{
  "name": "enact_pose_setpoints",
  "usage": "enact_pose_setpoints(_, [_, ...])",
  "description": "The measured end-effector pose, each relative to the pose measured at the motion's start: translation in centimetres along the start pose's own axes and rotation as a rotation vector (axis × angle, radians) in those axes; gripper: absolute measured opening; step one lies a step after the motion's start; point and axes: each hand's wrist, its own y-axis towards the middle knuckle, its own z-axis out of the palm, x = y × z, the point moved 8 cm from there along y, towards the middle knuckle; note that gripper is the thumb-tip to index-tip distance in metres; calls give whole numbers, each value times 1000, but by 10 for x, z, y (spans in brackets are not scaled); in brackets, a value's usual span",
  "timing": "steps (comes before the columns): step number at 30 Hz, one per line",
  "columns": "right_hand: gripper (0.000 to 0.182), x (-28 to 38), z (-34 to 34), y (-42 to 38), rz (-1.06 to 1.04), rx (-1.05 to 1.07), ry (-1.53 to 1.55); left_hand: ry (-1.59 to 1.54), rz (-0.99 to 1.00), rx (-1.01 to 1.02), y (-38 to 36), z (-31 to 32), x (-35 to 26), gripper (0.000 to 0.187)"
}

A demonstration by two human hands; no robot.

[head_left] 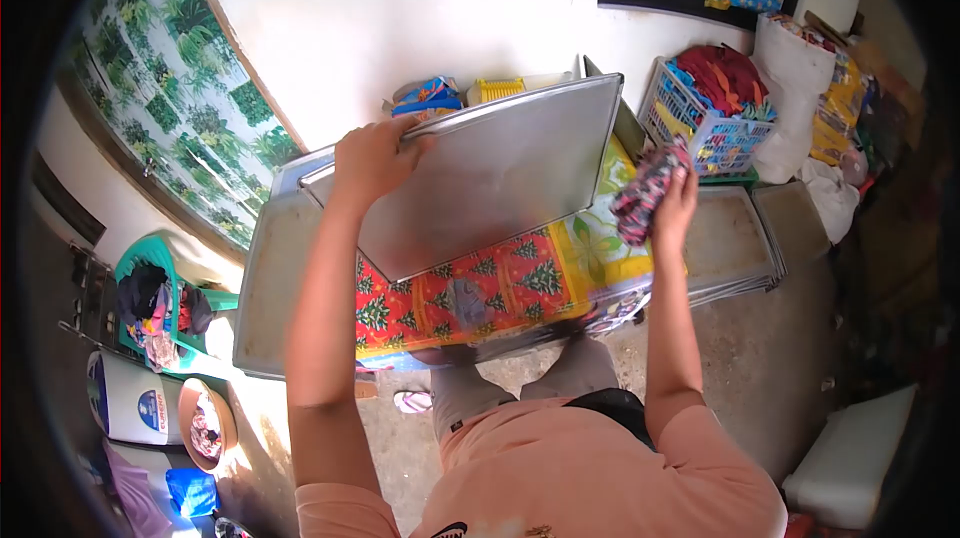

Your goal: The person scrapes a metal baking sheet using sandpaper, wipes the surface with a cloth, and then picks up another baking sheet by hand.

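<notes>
My left hand [375,163] is closed around the upper rim of a flat metal tray [495,183]. The tray stands tilted on its lower edge, above a table cover [455,303] printed with Christmas trees on red and with yellow-green patches. In my right hand [678,206] is a bunched, dark pink-and-black patterned cloth [640,200], held to the right of the tray and apart from it. Fingers of the right hand wrap the cloth's near side; motion blurs it a little.
More metal trays lie at the table's left [272,283] and in a stack at its right [725,228]. A laundry basket [708,133] full of clothes stands behind, beside white sacks [795,88]. A green chair [150,258] holding clothes is at left.
</notes>
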Motion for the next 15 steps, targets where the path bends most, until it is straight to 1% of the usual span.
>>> enact_pose_setpoints(1, [45,-2,25,5,11,-48,63,-10,-20,4,2,-3,-1,45])
enact_pose_setpoints(3, [52,-2,80,17,10,-123,72,-26,-60,12,2,-7,-6,48])
enact_pose_setpoints(4, [57,19,110,15,16,-153,86,-70,-56,15,3,-8,-6,51])
enact_pose_setpoints(5, [63,23,140,14,1,-164,-5,-114,-56,17,4,-6,-5,54])
enact_pose_setpoints(6, [68,45,155,3,-64,-249,-53,-158,-61,19,4,-5,-2,57])
enact_pose_setpoints(7, [68,62,172,-10,-75,-279,0,-130,-75,38,7,-4,2,59])
enact_pose_setpoints(8, [66,75,195,-26,-139,-254,-91,-102,-92,56,12,-2,5,61])
enact_pose_setpoints(9, [64,103,214,-51,-240,-185,-61,-75,-110,75,17,-1,9,63])
enact_pose_setpoints(10, [63,130,229,-81,-340,-117,-32,-80,-149,121,21,2,13,77])
enact_pose_setpoints(12, [60,159,265,-139,-535,51,-146,-98,-173,145,26,1,18,80])
enact_pose_setpoints(14, [54,173,289,-187,-521,214,-200,-104,-204,170,27,1,22,84])
enact_pose_setpoints(15, [54,166,305,-205,-439,380,-231,-104,-223,173,27,-1,23,85])
